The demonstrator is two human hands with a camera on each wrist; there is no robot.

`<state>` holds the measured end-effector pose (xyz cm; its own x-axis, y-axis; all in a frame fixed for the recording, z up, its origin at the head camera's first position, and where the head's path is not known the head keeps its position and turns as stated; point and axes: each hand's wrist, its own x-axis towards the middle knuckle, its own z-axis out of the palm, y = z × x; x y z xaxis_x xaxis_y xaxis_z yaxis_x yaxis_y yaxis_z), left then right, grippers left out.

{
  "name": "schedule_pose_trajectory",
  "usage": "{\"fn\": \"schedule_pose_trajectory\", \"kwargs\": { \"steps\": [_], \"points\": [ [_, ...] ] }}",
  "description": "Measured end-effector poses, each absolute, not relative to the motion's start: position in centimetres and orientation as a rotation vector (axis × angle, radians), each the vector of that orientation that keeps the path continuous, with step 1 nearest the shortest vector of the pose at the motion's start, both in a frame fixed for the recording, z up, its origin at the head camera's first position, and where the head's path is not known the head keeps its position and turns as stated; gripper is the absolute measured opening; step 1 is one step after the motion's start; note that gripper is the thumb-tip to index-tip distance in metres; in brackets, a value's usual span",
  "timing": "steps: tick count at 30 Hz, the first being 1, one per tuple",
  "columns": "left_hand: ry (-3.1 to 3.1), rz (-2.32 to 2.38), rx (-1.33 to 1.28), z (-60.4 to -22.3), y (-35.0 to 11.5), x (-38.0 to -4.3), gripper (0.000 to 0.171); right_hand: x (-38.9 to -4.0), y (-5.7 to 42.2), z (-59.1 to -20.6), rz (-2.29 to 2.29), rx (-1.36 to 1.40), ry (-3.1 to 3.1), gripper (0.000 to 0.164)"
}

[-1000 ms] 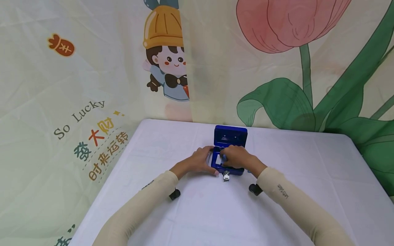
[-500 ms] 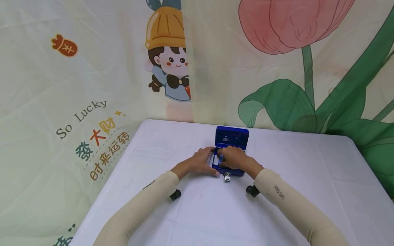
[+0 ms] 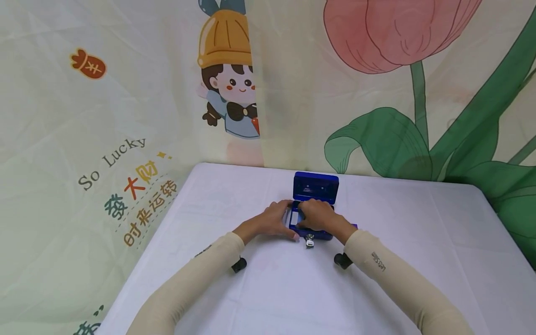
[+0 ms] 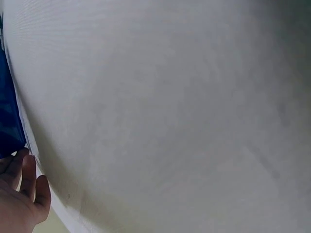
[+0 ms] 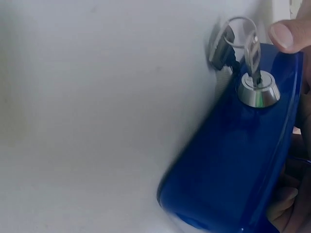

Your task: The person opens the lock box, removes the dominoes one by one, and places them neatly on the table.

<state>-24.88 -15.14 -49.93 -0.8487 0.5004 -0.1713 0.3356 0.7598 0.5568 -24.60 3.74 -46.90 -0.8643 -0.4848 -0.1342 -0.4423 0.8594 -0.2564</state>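
Because the blue box (image 3: 323, 236) stands near the middle of the head view with its lid (image 3: 316, 187) raised at the back, the likeliest trouble, I judge, is that lid dropping onto the right hand (image 3: 318, 215) if the box gets jolted. That hand reaches into the box with its fingers bent down; whether they pinch anything is hidden. The left hand (image 3: 274, 219) holds the left end, thumb and fingers spread apart around it; should that hold slacken, a tug from inside could slide the box over the white cloth (image 3: 259, 293). A key (image 5: 252, 56) stands in the lock (image 5: 259, 94), upper right of the right wrist view, and a passing sleeve (image 3: 393, 274) could catch and bend it. Beside the right wrist a blue piece (image 3: 354, 226) peeps out, mostly hidden, and might be bumped too. The cloth covers the whole tabletop, faintly creased; behind it a printed hanging (image 3: 289, 102) fills the upper frame, with a cartoon figure (image 3: 239, 88) at upper centre, a pink tulip (image 3: 398, 32) at upper right and lettering (image 3: 135, 188) at left.
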Motion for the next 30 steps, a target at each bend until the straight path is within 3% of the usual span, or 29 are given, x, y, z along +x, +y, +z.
{"fn": "schedule_pose_trajectory", "kwargs": {
  "steps": [9,23,30],
  "points": [
    [2.65,0.746,0.637,-49.83,-15.08,-24.88,0.115,-24.22,3.66,-47.19,-0.354,-0.709,2.865,0.047],
    [2.646,0.755,0.645,-49.72,-15.18,-24.78,0.115,-24.29,3.67,-47.56,-0.328,-0.72,2.869,0.056],
    [2.649,0.753,0.667,-49.68,-15.12,-24.92,0.115,-24.28,3.72,-47.45,-0.321,-0.683,2.872,0.05]
  ]
}}
